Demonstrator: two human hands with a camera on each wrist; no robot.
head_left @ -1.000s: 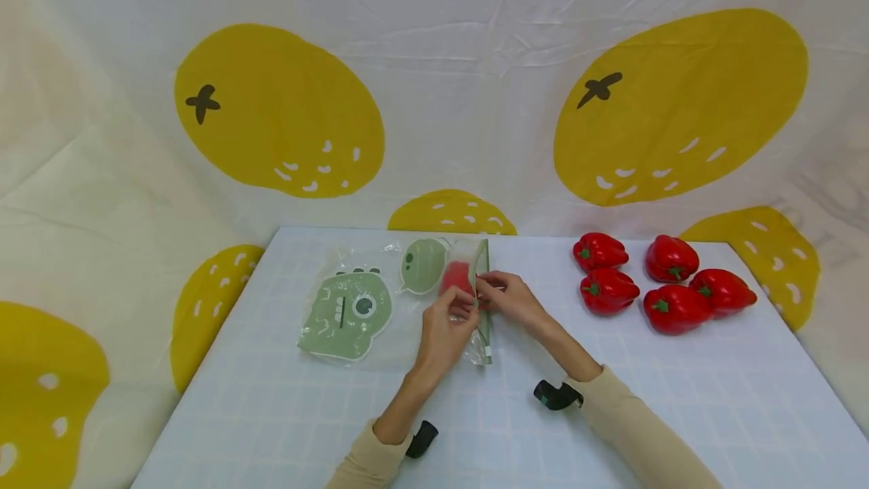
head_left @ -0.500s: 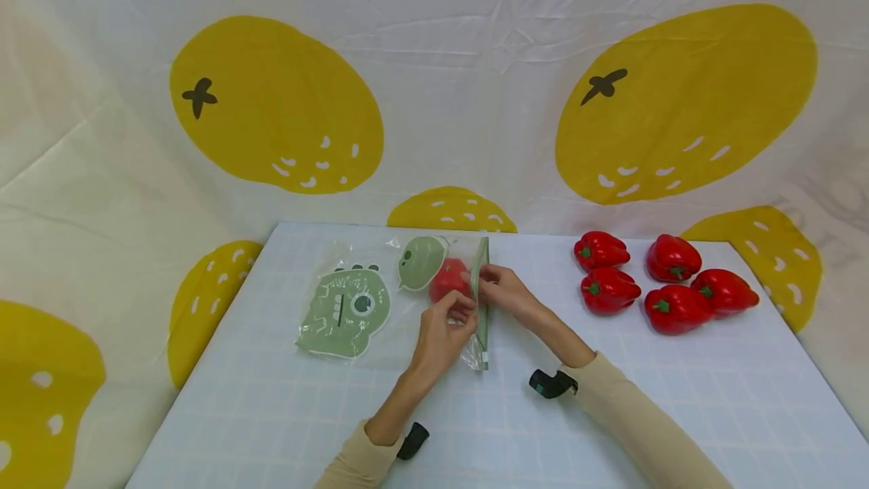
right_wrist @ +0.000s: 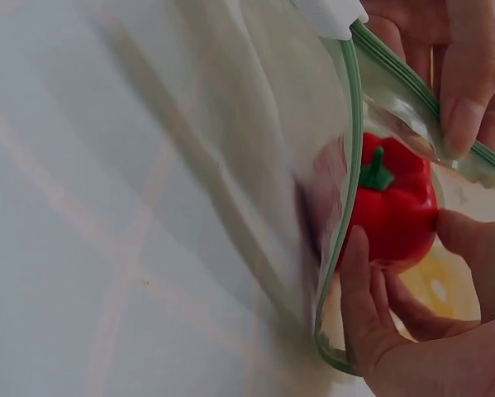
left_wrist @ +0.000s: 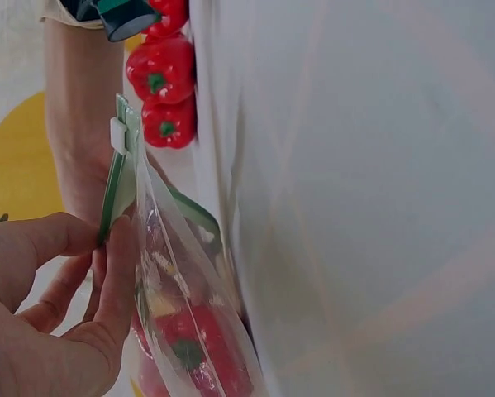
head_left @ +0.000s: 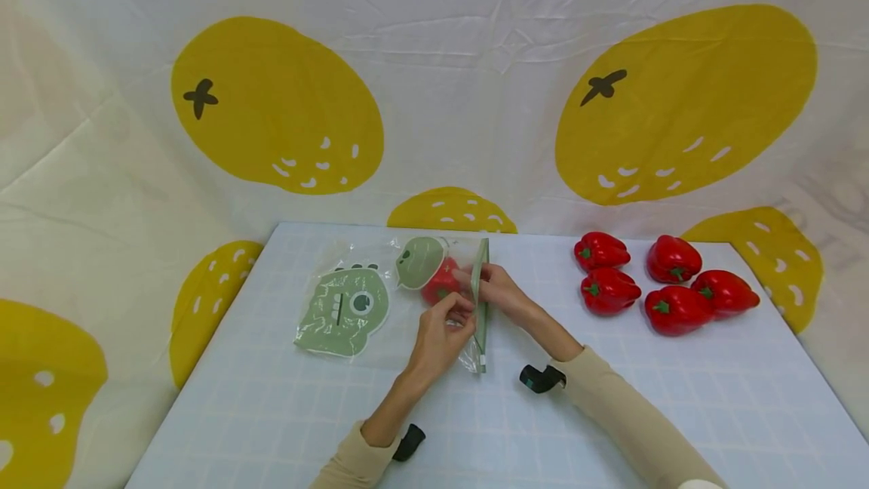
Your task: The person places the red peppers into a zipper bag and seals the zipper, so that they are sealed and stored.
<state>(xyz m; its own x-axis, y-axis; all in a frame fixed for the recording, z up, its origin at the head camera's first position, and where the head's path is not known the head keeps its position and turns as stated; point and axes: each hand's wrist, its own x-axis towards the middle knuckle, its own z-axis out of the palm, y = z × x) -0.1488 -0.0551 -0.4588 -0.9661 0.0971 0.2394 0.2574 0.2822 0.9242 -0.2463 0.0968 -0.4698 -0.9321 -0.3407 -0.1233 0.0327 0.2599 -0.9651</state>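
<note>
A clear zip bag (head_left: 400, 330) with green dinosaur prints lies on the table, its green-edged mouth facing right. My left hand (head_left: 437, 338) pinches the near lip of that mouth between thumb and fingers, holding it apart. Through the opening reaches my right hand (head_left: 502, 289), its fingertips inside the bag. In the right wrist view, my right thumb and fingers hold a red bell pepper (right_wrist: 396, 215) with a green stem. Clear plastic covers the pepper in the head view. A white slider (left_wrist: 118, 135) sits at one end of the zip.
Several red bell peppers (head_left: 672, 285) lie in a group on the right of the table. The pale checked table (head_left: 271, 429) meets a curtain (head_left: 468, 96) with yellow fruit prints at its back edge. Each wrist carries a black camera (head_left: 543, 378).
My right hand has moved left through the bag's mouth, carrying the bell pepper deeper inside. My left hand keeps its pinch on the lip, shifting only slightly.
</note>
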